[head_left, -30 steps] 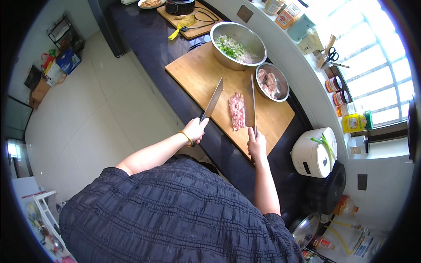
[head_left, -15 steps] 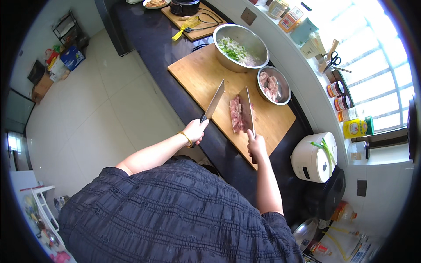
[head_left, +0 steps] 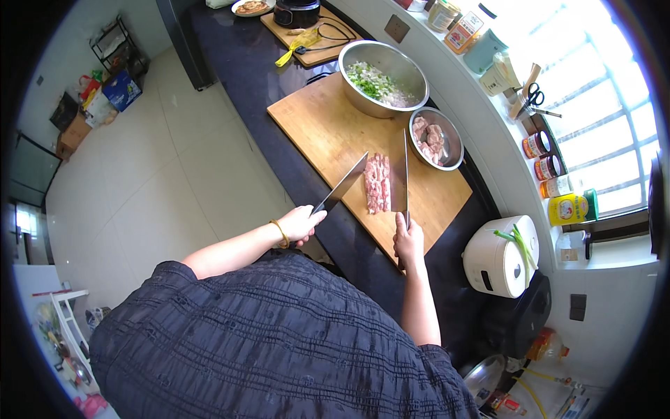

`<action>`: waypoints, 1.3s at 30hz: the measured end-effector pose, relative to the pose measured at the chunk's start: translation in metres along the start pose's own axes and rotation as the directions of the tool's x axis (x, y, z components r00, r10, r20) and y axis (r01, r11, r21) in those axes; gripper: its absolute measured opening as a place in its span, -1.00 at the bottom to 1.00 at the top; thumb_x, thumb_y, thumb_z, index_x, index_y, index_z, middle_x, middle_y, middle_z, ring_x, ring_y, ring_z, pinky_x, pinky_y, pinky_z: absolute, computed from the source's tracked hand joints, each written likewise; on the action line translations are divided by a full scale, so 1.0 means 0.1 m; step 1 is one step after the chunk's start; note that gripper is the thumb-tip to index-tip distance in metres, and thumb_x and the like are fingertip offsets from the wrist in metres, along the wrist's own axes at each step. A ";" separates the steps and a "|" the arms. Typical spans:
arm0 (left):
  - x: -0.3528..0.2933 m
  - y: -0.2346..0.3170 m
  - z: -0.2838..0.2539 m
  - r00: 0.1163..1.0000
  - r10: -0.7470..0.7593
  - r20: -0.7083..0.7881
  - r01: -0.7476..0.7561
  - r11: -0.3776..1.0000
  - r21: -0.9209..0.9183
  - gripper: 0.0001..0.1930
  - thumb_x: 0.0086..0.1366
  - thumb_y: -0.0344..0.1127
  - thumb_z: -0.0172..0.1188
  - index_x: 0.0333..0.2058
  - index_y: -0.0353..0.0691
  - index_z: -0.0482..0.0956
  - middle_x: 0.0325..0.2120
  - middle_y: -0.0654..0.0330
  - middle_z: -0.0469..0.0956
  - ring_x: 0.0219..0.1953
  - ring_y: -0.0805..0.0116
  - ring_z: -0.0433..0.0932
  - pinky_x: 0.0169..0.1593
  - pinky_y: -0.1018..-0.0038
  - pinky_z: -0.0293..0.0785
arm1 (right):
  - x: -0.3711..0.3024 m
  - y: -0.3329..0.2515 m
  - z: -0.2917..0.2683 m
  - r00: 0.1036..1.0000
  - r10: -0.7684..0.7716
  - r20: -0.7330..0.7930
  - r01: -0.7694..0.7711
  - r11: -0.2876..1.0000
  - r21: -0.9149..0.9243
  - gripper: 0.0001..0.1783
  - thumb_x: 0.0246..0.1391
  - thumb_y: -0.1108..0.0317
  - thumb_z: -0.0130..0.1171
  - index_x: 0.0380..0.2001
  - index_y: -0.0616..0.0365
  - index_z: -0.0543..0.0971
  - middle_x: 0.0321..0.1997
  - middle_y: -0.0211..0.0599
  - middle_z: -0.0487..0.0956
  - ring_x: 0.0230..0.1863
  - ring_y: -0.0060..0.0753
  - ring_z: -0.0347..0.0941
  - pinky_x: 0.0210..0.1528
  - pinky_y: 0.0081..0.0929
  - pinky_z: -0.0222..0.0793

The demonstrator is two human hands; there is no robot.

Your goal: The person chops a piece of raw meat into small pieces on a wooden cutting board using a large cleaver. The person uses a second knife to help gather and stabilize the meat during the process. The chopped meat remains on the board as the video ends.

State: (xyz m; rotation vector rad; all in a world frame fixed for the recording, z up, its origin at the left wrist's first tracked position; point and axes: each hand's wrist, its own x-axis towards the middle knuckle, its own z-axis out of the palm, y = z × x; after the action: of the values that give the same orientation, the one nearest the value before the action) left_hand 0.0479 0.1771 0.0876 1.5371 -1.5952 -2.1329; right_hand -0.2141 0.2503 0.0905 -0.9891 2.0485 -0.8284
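My left hand (head_left: 299, 223) is wrapped round the handle of a kitchen knife (head_left: 345, 183), whose blade slants up toward the left side of the meat. In my right hand (head_left: 410, 241) is a cleaver (head_left: 400, 183), its blade standing nearly upright along the right side of the meat. Between the two blades lies a long strip of pink, partly chopped meat (head_left: 377, 184) on the wooden cutting board (head_left: 314, 119). A steel bowl (head_left: 453, 136) at the board's right edge holds more raw meat pieces (head_left: 433, 141). Chopped green and white vegetables (head_left: 373, 82) fill part of a larger steel bowl (head_left: 410, 64).
A white rice cooker (head_left: 481, 262) with green onion stalks (head_left: 518, 246) on it stands to the right. Jars (head_left: 547, 167) and scissors (head_left: 534, 96) line the window sill. A smaller board (head_left: 307, 49) carries a black appliance (head_left: 296, 12) and a cable at the far end.
The left knife has dropped lower, its tip swinging right toward the meat. The cleaver has turned and moved slightly right, off the meat. The meat now forms a straighter, tidier strip.
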 end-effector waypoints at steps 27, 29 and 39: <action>0.36 0.04 -0.02 0.992 0.034 -0.121 -0.042 0.997 -0.070 -0.65 0.28 0.00 -0.15 -0.46 -0.20 0.23 -0.72 0.30 0.24 -0.80 0.56 0.19 -0.75 0.59 0.24 | 0.16 -0.22 -0.07 0.975 0.192 0.110 -0.172 0.970 -0.172 -0.50 0.09 -0.06 -0.07 -0.65 0.18 0.28 -0.80 -0.37 0.29 -0.86 -0.51 0.21 -0.83 -0.51 0.15; 0.31 0.08 -0.03 0.991 0.021 -0.130 -0.027 0.998 -0.048 -0.64 0.27 0.00 -0.15 -0.45 -0.21 0.23 -0.72 0.29 0.24 -0.80 0.56 0.20 -0.75 0.59 0.24 | 0.11 -0.27 -0.04 0.991 0.096 0.095 -0.083 0.987 -0.135 -0.51 0.09 -0.05 -0.08 -0.59 0.21 0.31 -0.79 -0.36 0.30 -0.85 -0.51 0.22 -0.83 -0.52 0.16; 0.35 0.08 0.01 0.991 0.031 -0.130 -0.039 0.998 -0.057 -0.62 0.27 0.02 -0.14 -0.44 -0.24 0.24 -0.70 0.26 0.27 -0.78 0.54 0.23 -0.76 0.58 0.24 | 0.17 0.08 0.22 0.997 -0.048 -0.065 0.037 0.985 -0.167 -0.44 0.07 -0.07 -0.06 -0.48 0.35 0.43 -0.70 0.01 0.42 -0.65 -0.11 0.41 -0.56 -0.24 0.30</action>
State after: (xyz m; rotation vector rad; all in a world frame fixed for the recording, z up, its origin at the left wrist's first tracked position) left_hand 0.0253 0.1543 0.0706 1.5811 -1.4926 -2.0000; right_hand -0.2073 0.2355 0.0669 -1.1120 2.1903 -0.7325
